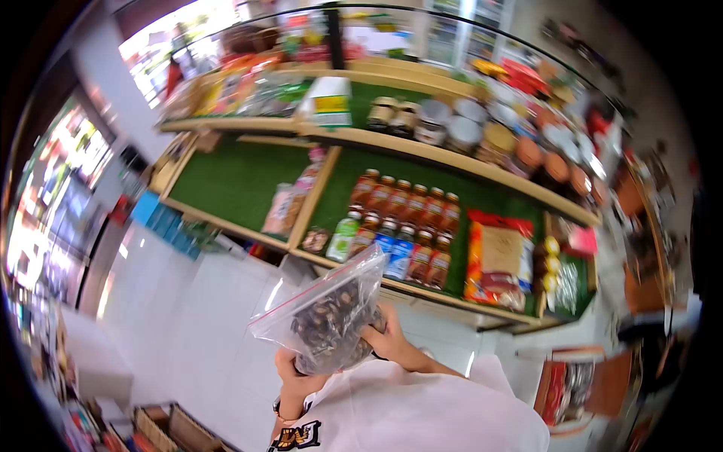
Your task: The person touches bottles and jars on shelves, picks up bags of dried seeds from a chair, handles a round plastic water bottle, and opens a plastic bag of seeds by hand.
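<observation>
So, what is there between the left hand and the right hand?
In the head view, a clear zip bag of dark pieces, perhaps dried mushrooms, lies between the left hand and the right hand; both hold it.

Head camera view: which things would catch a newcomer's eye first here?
Probably the clear zip bag of dark pieces, low in the centre, held by the left hand and right hand. Next, rows of brown bottles on the green-lined shelf beyond it. Then perhaps the orange-and-tan packaging right of those bottles.
</observation>
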Motion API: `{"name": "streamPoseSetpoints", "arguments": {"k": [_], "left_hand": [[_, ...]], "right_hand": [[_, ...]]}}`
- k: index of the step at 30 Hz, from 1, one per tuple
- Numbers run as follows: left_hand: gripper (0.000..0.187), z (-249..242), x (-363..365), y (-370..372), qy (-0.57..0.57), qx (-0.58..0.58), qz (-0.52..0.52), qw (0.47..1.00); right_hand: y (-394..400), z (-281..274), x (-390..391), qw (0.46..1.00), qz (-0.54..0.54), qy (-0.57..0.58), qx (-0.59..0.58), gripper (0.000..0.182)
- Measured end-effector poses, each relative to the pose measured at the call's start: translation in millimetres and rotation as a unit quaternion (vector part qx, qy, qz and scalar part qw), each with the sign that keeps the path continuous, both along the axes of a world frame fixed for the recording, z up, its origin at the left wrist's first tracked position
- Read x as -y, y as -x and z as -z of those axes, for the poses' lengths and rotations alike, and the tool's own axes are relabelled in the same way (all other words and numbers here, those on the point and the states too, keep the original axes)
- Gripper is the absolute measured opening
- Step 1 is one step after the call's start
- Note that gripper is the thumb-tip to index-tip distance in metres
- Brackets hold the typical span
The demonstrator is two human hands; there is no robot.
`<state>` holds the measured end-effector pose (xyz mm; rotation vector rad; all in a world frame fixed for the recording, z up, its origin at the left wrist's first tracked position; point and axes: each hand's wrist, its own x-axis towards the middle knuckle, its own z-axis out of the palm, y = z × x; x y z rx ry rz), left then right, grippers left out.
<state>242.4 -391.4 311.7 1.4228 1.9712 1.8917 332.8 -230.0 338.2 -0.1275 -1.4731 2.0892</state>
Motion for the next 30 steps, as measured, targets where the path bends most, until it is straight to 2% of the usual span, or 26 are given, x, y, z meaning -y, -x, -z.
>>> {"name": "streamPoseSetpoints", "arguments": {"k": [3,5,6,7,9,10,11,12,13,14,15,16,17,18,19,21,23,25,26,27,28,29,30], "left_hand": [[0.094,-8,28,19,-0.045,-0.049,-0.091,0.994],[0.097,-14,46,29,-0.028,0.026,-0.083,0.996],[0.102,-20,58,35,0.001,0.089,-0.08,0.993],[0.102,-19,65,39,-0.003,0.089,-0.103,0.991],[0.103,-16,72,48,-0.15,0.246,-0.094,0.953],[0.106,-18,73,55,-0.191,0.293,-0.074,0.934],[0.106,-22,75,60,-0.199,0.291,-0.088,0.932],[0.104,-25,79,64,-0.205,0.342,-0.134,0.907],[0.102,-26,80,71,-0.21,0.392,-0.177,0.878],[0.087,-21,84,76,-0.192,0.376,-0.2,0.884],[0.087,-18,84,87,-0.203,0.372,-0.211,0.881],[0.076,-16,83,99,-0.199,0.374,-0.237,0.874],[0.065,-14,82,111,-0.194,0.376,-0.264,0.867],[0.065,-13,80,121,-0.199,0.37,-0.276,0.864],[0.056,-13,77,132,-0.198,0.334,-0.305,0.87],[0.036,-18,71,170,-0.202,0.245,-0.355,0.879],[0.029,-26,73,206,-0.187,0.243,-0.354,0.883],[0.028,-25,76,246,-0.09,0.177,-0.393,0.898],[0.028,-35,76,261,-0.089,0.185,-0.406,0.891],[0.026,-52,75,280,-0.018,0.054,-0.43,0.901],[0.025,-53,74,295,0.019,-0.017,-0.44,0.898],[0.024,-55,74,310,0.052,-0.09,-0.451,0.887],[0.021,-46,74,318,-0.001,-0.002,-0.386,0.922]], "right_hand": [[39,2,21,0.993,-0.097,-0.07,0.014,0.032],[63,1,36,0.989,-0.132,-0.064,-0.005,0.029],[71,4,42,0.987,-0.157,-0.035,0.028,0.028],[78,8,48,0.982,-0.178,-0.007,0.063,0.028],[96,19,57,0.978,-0.201,0.027,0.047,0.025],[105,19,59,0.966,-0.232,0.047,0.102,0.024],[114,17,58,0.951,-0.259,0.065,0.159,0.023],[128,12,52,0.911,-0.344,0.02,0.227,0.027],[142,12,54,0.906,-0.357,0.013,0.229,0.027],[157,14,57,0.904,-0.375,-0.046,0.201,0.03],[173,17,60,0.898,-0.392,-0.105,0.17,0.034],[188,25,63,0.887,-0.407,-0.142,0.164,0.044],[204,37,65,0.882,-0.419,-0.147,0.159,0.044],[219,49,68,0.899,-0.411,-0.058,0.139,0.047],[234,57,72,0.908,-0.4,0.036,0.117,0.05],[279,53,75,0.92,-0.385,-0.005,0.077,0.052],[309,38,75,0.931,-0.347,-0.032,0.108,0.045],[347,31,79,0.953,-0.264,-0.138,0.046,0.033],[360,26,75,0.938,-0.285,-0.177,0.087,0.03],[373,22,68,0.918,-0.305,-0.219,0.126,0.028],[393,45,68,0.931,-0.302,-0.196,0.062,0.024],[405,33,72,0.94,-0.295,-0.164,0.037,0.019],[418,42,74,0.945,-0.282,-0.16,0.034,0.018]]}}
